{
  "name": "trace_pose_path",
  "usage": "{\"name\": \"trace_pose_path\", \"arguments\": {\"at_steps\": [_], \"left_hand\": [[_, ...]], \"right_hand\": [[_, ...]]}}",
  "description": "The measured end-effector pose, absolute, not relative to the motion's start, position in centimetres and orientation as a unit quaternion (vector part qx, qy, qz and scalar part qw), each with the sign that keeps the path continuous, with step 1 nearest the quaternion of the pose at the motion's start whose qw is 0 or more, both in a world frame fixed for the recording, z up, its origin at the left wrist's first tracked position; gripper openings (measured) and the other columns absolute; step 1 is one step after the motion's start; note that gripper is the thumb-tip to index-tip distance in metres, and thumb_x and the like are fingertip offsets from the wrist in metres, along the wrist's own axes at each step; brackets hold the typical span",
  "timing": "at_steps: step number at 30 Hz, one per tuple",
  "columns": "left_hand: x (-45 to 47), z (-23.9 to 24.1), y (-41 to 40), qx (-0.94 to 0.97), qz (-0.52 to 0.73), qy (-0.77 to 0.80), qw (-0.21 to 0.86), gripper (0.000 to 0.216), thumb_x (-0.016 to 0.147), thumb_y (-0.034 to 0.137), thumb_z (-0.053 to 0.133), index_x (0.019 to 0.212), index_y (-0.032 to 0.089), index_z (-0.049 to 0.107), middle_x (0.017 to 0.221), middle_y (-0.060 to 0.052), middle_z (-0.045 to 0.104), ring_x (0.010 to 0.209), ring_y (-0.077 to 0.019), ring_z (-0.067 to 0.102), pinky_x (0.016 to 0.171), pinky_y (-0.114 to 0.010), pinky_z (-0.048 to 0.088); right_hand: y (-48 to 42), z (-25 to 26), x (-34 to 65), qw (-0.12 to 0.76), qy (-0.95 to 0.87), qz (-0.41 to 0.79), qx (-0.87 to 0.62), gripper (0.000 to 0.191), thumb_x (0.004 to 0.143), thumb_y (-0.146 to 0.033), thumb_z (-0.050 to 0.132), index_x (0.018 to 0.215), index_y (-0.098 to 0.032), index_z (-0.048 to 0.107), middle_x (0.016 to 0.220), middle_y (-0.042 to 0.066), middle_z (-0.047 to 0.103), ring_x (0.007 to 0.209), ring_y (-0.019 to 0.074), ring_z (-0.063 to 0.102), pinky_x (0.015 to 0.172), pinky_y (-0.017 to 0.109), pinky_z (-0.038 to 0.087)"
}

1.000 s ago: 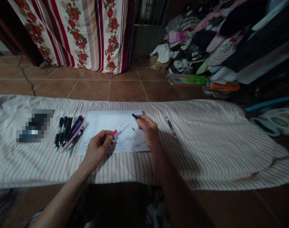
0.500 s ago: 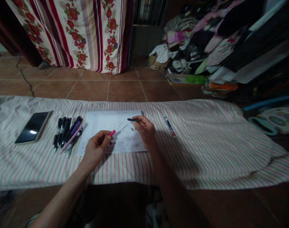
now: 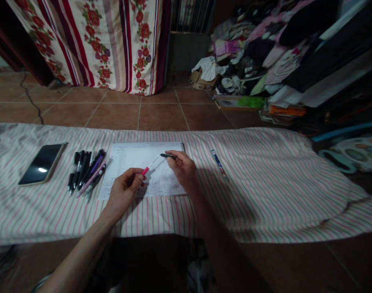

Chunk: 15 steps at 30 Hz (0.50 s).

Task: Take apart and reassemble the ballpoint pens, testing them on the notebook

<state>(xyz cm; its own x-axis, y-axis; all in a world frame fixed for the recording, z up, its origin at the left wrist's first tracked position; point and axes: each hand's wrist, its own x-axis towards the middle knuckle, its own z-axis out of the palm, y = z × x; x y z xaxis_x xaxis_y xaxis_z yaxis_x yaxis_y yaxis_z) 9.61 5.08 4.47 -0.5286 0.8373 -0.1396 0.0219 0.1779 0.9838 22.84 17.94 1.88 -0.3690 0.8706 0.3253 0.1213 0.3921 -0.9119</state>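
Note:
My left hand (image 3: 125,186) is closed in a pinch on a pink pen piece (image 3: 145,171), from which a thin, pale refill-like rod sticks up to the right. Between the fingertips of my right hand (image 3: 185,169) is a slim black pen part (image 3: 167,155), pointing left. Its end meets or nearly meets the rod's tip; whether they touch I cannot tell. Both hands are above a spiral notebook (image 3: 120,162) with a printed or written page. Left of it lies a bunch of pens (image 3: 86,171), mostly black, some purple and pink.
A smartphone (image 3: 42,165) lies at the left on the striped cloth (image 3: 265,183). Right of the notebook is a blue, white and red pen-like stick (image 3: 219,165). Beyond are a tiled floor (image 3: 119,114), a floral curtain (image 3: 115,49) and heaped clothes (image 3: 250,49).
My right hand has shifted slightly left, bringing the black pen part to the rod's tip. A small dark piece seen on the page before is now hidden. My left hand has barely moved.

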Motion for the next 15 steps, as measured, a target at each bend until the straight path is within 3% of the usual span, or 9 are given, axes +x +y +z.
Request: {"name": "trace_pose_path", "arguments": {"at_steps": [7, 15], "left_hand": [[9.6, 4.5, 5.1, 0.317, 0.561, 0.672, 0.365, 0.019, 0.07, 0.034, 0.065, 0.079, 0.017, 0.062, 0.064, 0.0, 0.064, 0.053, -0.0109, 0.055, 0.055, -0.024, 0.045], [9.6, 4.4, 5.0, 0.319, 0.555, 0.672, 0.373, 0.016, 0.072, 0.031, 0.063, 0.08, 0.017, 0.062, 0.065, 0.0, 0.063, 0.054, -0.0104, 0.055, 0.056, -0.024, 0.045]], "right_hand": [[18.1, 1.9, 22.7, 0.443, -0.581, 0.562, -0.387, 0.025, 0.074, -0.036, 0.059, 0.091, -0.02, 0.069, 0.065, -0.001, 0.061, 0.059, 0.0109, 0.055, 0.057, 0.024, 0.047], [18.3, 3.1, 22.8, 0.445, -0.329, 0.755, -0.352, 0.022, 0.067, -0.03, 0.067, 0.085, -0.018, 0.066, 0.071, -0.003, 0.057, 0.056, 0.0053, 0.052, 0.045, 0.015, 0.041]]}}
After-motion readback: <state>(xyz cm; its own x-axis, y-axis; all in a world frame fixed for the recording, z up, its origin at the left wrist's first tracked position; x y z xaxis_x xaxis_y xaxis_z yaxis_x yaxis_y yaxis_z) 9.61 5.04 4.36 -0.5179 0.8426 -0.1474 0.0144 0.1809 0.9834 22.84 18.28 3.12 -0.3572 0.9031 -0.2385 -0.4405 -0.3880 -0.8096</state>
